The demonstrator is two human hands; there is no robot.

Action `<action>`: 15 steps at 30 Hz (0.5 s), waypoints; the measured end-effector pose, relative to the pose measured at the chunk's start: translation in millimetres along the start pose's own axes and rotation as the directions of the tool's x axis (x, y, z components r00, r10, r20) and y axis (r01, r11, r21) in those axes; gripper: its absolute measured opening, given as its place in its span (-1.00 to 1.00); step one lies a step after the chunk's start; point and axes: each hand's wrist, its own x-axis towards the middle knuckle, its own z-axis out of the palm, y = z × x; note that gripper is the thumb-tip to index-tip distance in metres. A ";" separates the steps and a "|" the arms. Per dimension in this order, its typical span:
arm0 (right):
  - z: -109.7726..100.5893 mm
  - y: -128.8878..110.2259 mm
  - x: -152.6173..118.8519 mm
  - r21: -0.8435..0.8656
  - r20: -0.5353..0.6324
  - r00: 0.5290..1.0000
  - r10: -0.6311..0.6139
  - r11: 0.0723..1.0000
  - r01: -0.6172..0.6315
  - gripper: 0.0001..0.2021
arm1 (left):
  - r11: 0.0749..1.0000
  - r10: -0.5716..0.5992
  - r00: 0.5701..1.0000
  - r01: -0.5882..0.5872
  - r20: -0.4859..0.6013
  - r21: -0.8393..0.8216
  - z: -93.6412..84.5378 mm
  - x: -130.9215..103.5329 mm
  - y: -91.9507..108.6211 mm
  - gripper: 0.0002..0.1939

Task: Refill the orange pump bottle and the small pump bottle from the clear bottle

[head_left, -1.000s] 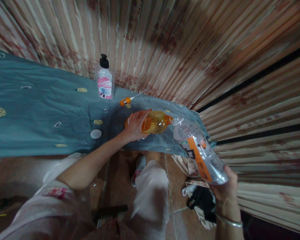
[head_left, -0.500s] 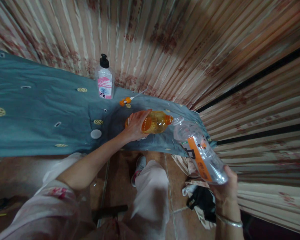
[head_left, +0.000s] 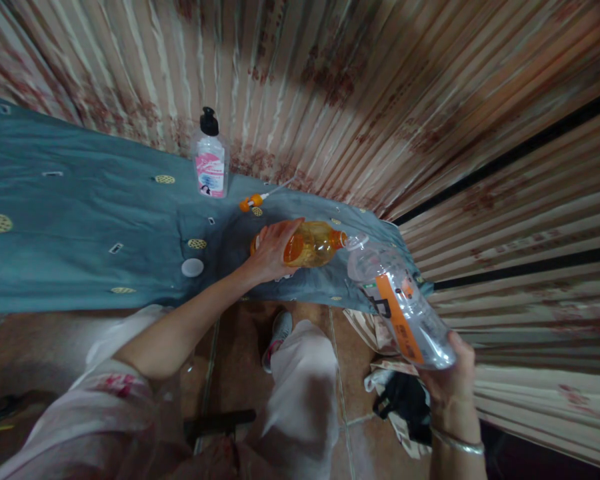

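Note:
My left hand is closed round an amber bottle, tilted on its side with its open neck to the right. At its base, my right hand grips a clear plastic bottle with an orange label. The two bottle mouths meet, or nearly so; whether they touch I cannot tell. An orange pump head with a thin tube lies behind the amber bottle. A white round cap rests on the blue cloth to the left.
The patterned blue cloth covers a long surface. A clear pump bottle with a black top stands near the pleated curtain. Cloth items lie on the tiled floor at the right.

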 end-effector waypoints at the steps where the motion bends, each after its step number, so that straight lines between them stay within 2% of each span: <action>1: 0.4 -0.3 -0.2 -0.001 0.005 1.000 -0.003 1.000 0.003 -0.46 | 1.000 0.001 1.000 -0.001 -0.001 -0.003 0.2 0.1 0.0 0.12; 5: 0.2 0.6 1.0 0.029 -0.014 1.000 0.012 1.000 -0.012 -0.45 | 1.000 0.008 1.000 -0.008 -0.009 -0.012 1.1 0.0 -1.0 0.13; 9: -0.5 2.1 1.0 0.037 0.038 0.999 -0.018 0.999 0.017 -0.44 | 1.000 0.015 1.000 -0.015 -0.011 -0.003 1.1 -0.2 -2.0 0.13; 15: -1.8 3.0 1.1 0.012 0.040 0.999 -0.010 1.000 0.010 -0.43 | 1.000 0.010 1.000 -0.010 0.007 0.000 0.5 -0.3 -2.5 0.13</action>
